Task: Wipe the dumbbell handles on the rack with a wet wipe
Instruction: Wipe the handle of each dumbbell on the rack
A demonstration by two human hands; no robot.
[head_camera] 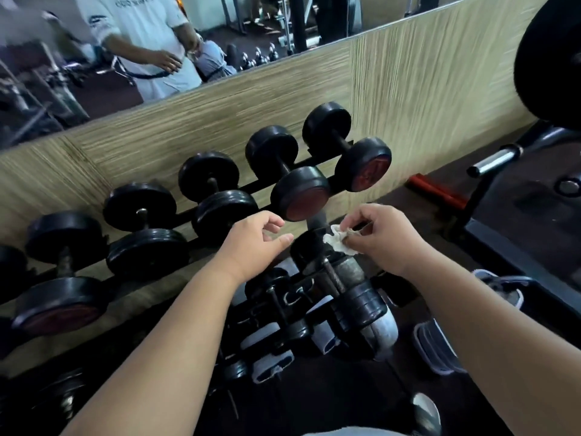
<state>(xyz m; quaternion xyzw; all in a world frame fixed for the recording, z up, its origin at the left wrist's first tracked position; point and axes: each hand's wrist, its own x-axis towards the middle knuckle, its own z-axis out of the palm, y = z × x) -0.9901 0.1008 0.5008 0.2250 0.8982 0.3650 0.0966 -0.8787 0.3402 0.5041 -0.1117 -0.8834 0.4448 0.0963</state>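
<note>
We look down on a black rack (pixel 251 185) standing against a beige wall panel (pixel 408 89) with a streaked wood-grain pattern. Above the panel runs a mirror (pixel 220 42), which reflects more gym gear and a person in a white shirt (pixel 141 26). The floor (pixel 518 215) is dark. On it, to the right, lie a red bar (pixel 437 191) and a stand with a chrome bar end (pixel 493 160), and a big black weight plate (pixel 550 64) fills the upper right corner.

Along the upper rail sits a row of black dumbbells (pixel 284 166), their handles running front to back. Smaller, worn dumbbells (pixel 345 278) crowd the lower tier beneath our arms.

Our right hand (pixel 383 237) has its grip closed on the wet wipe (pixel 338 242), pinching the crumpled white piece between thumb and fingertips. The wipe hangs over the lower tier, just under a red-capped dumbbell end; we cannot tell whether it touches metal. Our left hand (pixel 251 243) hovers just beside it with a loose, empty grip and the fingers gently curled.

The shirt in the mirror bears writing, and the red end caps carry marks, but all of it is too blurred to read.
</note>
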